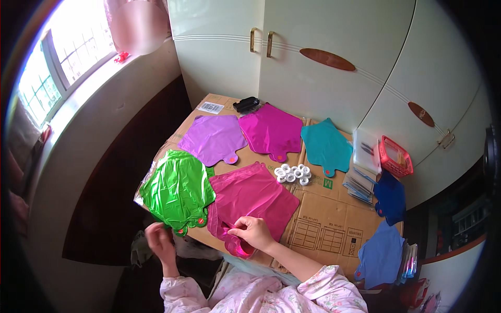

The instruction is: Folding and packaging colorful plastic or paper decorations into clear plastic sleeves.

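A deep pink flat foil balloon [255, 195] with a pointed outline lies at the near middle of the cardboard. My right hand [253, 232] is closed in a pinch on its near left part, where the foil curls up at the edge. Left of it lies a shiny green foil balloon [177, 188], apparently several layers, with red-dotted tabs at its near end. My left hand [160, 241] is just off the table's near left edge, close to those tabs. Motion smears its fingers, so what they hold cannot be made out.
Beyond lie purple [214, 140], magenta [272, 131] and teal [327, 144] foil pieces. Small white rings [293, 174] cluster mid-table on the cardboard [323, 208]. Rightward are a red basket [395, 156], a clear box [367, 151], dark blue [390, 196] and light blue [381, 254] foils. Cabinets [334, 31] stand behind.
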### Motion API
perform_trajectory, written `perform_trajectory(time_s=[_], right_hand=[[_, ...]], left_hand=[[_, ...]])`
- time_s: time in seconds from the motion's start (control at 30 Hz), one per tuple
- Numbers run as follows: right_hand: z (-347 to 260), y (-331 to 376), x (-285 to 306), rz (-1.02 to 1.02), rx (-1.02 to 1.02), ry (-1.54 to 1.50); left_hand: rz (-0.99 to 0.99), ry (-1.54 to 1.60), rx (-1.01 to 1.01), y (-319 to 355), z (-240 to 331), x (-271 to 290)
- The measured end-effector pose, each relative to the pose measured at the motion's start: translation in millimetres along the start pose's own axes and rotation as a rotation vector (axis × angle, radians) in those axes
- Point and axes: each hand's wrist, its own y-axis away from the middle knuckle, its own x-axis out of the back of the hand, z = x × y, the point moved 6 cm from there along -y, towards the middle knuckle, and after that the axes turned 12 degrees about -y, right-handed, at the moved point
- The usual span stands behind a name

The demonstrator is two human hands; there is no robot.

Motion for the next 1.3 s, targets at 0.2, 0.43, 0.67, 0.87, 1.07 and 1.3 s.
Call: perform_trajectory(time_s=[0.2, 0.43, 0.67, 0.87, 1.07, 1.3], right_hand=[[9, -1, 1, -0.005, -0.027, -0.050], [15, -5, 5, -0.070, -0.014, -0.185], [29, -11, 16, -0.242, -0.155, -0.723], [19, -5, 49, -0.038, -0.249, -1.004], [-34, 10, 129, 0.150, -0.219, -1.336], [-112, 81, 256, 0.569, 0.385, -1.280]], left_hand=[[-0.861, 0.082, -0.591, -3, 142, -92], [-1.213, -0.280, -0.725, 11, 120, -129], [-0.874, -0.546, -0.979, 5, 123, -148], [-0.989, -0.700, -0.896, 6, 116, -167], [-1.043, -0.728, -0.875, 10, 111, -171], [-1.069, -0.730, -0.854, 9, 116, -169]])
